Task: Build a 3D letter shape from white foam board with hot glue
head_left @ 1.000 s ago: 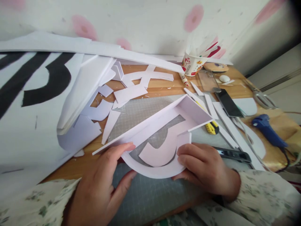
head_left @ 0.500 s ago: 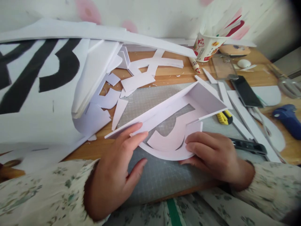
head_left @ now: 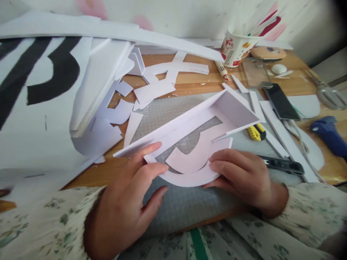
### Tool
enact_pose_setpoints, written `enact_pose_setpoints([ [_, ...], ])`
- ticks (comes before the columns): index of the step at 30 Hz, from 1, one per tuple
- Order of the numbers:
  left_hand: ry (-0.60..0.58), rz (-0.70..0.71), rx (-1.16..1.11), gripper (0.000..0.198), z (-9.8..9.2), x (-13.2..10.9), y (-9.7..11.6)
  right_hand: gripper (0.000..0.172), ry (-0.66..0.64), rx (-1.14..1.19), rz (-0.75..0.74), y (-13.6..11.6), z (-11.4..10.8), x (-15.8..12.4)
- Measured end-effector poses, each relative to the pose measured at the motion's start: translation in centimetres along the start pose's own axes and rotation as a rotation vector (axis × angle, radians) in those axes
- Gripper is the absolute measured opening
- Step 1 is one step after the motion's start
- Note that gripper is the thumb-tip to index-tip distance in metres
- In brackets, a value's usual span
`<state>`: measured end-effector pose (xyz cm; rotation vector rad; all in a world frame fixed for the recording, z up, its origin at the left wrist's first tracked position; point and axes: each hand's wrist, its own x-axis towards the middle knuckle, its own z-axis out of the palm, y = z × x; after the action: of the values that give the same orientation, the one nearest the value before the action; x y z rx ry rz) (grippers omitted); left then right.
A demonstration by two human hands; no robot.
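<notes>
A J-shaped white foam board piece lies on the grey cutting mat, with upright strips standing along its edges. One long straight wall runs along the far side and meets an angled panel at the right. My right hand pinches a curved foam board strip at the near edge, fingertips inside and thumb outside. At the left end, my left hand has its fingers spread, index and middle fingertips by the long wall and the curved strip, thumb apart.
White scraps and a sheet with black lettering cover the left. On the right lie a yellow cutter, a black-handled knife, a phone, a blue glue gun and white strips. A paper cup stands behind.
The view has shifted slightly. My left hand has slid a little left and more of the curved strip's left end shows. My right hand keeps its pinch.
</notes>
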<state>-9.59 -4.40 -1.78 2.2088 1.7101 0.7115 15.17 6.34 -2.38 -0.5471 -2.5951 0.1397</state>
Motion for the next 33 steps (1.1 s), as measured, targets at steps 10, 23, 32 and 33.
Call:
enact_pose_setpoints([
  [10, 0.062, -0.009, 0.027, 0.023, -0.25, 0.08, 0.51, 0.030, 0.018, 0.028, -0.014, -0.15, -0.33, 0.39],
  [23, 0.106, -0.011, 0.042, 0.017, 0.20, 0.33, 0.44, 0.029, 0.040, -0.005, -0.008, -0.11, 0.22, 0.45],
  [32, 0.047, -0.034, -0.015, 0.028, -0.11, 0.50, 0.48, 0.026, -0.020, 0.017, 0.039, -0.15, 0.24, -0.06],
  [33, 0.036, -0.038, -0.019, 0.030, -0.16, 0.45, 0.48, 0.027, -0.023, 0.019, 0.045, -0.17, 0.24, -0.06],
])
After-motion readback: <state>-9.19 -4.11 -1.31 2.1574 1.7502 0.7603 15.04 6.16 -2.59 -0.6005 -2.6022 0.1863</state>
